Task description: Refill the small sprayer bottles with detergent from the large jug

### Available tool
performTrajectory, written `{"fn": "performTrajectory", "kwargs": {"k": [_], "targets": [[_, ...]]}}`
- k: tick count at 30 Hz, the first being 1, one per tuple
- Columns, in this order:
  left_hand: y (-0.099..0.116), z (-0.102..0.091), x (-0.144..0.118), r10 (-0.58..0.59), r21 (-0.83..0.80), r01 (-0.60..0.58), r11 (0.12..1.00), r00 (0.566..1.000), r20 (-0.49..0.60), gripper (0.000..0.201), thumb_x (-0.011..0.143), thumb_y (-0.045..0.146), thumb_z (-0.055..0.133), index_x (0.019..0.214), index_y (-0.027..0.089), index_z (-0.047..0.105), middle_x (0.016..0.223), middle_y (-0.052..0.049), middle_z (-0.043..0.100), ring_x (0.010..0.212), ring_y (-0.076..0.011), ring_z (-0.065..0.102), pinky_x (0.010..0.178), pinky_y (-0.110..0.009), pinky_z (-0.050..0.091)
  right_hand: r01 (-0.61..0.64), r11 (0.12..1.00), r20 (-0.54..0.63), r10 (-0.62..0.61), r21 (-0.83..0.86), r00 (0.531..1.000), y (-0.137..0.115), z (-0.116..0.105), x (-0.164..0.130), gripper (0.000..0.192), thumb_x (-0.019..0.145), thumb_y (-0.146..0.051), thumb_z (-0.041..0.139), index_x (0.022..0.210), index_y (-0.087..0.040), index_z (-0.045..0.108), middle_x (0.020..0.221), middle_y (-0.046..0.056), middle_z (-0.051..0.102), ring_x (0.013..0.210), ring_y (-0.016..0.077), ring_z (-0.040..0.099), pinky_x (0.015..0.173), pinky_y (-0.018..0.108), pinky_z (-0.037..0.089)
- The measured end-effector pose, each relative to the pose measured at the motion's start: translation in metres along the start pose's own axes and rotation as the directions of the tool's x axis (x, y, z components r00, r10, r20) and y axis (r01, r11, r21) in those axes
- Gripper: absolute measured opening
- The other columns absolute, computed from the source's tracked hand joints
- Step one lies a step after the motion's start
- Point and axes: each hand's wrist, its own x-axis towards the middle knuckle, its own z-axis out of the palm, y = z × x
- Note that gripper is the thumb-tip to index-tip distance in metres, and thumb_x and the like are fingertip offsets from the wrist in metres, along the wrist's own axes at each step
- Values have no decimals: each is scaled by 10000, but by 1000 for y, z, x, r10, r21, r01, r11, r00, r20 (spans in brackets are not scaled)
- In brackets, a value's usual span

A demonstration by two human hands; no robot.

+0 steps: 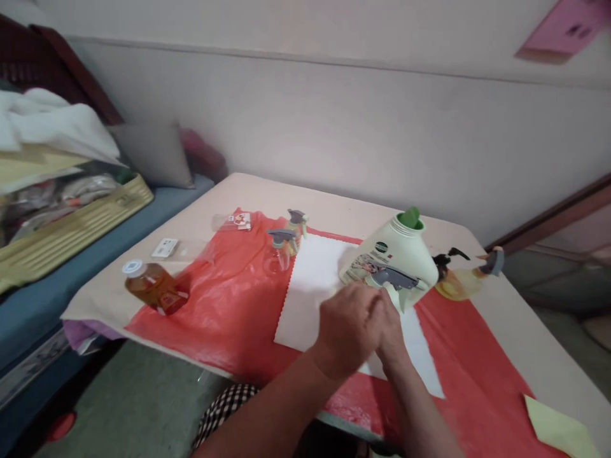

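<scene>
Both my hands are together over the white sheet (pixel 305 286), in front of the large pale green jug (pixel 382 248). My left hand (pixel 347 318) is closed, its fingers wrapped round a spray bottle whose body is hidden. The grey trigger head (pixel 396 278) of this spray bottle sticks out above the hands, its nozzle end to the right. Pressed against the left hand, my right hand (pixel 389 327) is closed too, at the bottle just under the trigger head. The jug stands behind, with a green piece (pixel 409 217) in its mouth.
On the red plastic sheet (pixel 229 305) stand a clear spray bottle (pixel 277 254) and a yellowish one (pixel 293 229). A jar of amber liquid (pixel 155 286) is at the left. Further bottles (pixel 461 283) stand right of the jug. A yellow cloth (pixel 558 426) lies near the right edge.
</scene>
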Motion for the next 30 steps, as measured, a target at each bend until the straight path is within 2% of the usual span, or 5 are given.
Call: {"fn": "performTrajectory", "kwargs": {"k": [4, 8, 15, 24, 30], "targets": [[-14, -3, 20, -263, -10, 264, 965, 963, 63, 390, 812, 282, 677, 1193, 201, 670, 1237, -110, 710, 1159, -274, 648, 1038, -440, 497, 102, 991, 208, -81, -89, 975, 1, -20, 4, 609, 509, -329, 918, 1063, -242, 683, 1109, 36, 741, 1116, 298, 654, 1065, 494, 491], [-22, 1, 33, -186, -197, 249, 948, 939, 290, 321, 855, 311, 653, 1155, 209, 702, 1180, -59, 742, 1121, -242, 660, 1038, -389, 482, 264, 935, 329, -179, -238, 927, 3, -29, 3, 692, 645, -293, 808, 1303, -269, 597, 1360, 58, 662, 1267, 286, 595, 1130, 486, 426], [-23, 10, 37, -226, -334, 276, 901, 957, 182, 262, 794, 295, 758, 1022, 189, 686, 988, -41, 748, 960, -204, 685, 917, -348, 524, 284, 929, 334, -196, -239, 922, -9, -30, -9, 662, 718, -322, 765, 1348, -264, 571, 1307, 52, 690, 1191, 265, 621, 1060, 452, 465], [-25, -1, 36, -253, -326, 356, 876, 914, 318, 281, 817, 316, 762, 1061, 183, 731, 1055, -41, 738, 1011, -201, 659, 965, -337, 488, 303, 880, 296, -199, -366, 934, 0, -27, -12, 706, 675, -314, 777, 1342, -227, 562, 1299, 99, 687, 1186, 291, 635, 1060, 500, 481], [-23, 1, 30, -354, -364, 375, 853, 927, 125, 310, 754, 333, 830, 973, 189, 664, 942, -6, 720, 868, -149, 653, 834, -284, 499, 452, 711, 320, -324, -538, 891, 3, -20, -16, 640, 691, -258, 732, 1309, -221, 569, 1301, 113, 686, 1213, 300, 627, 1048, 504, 500]]}}
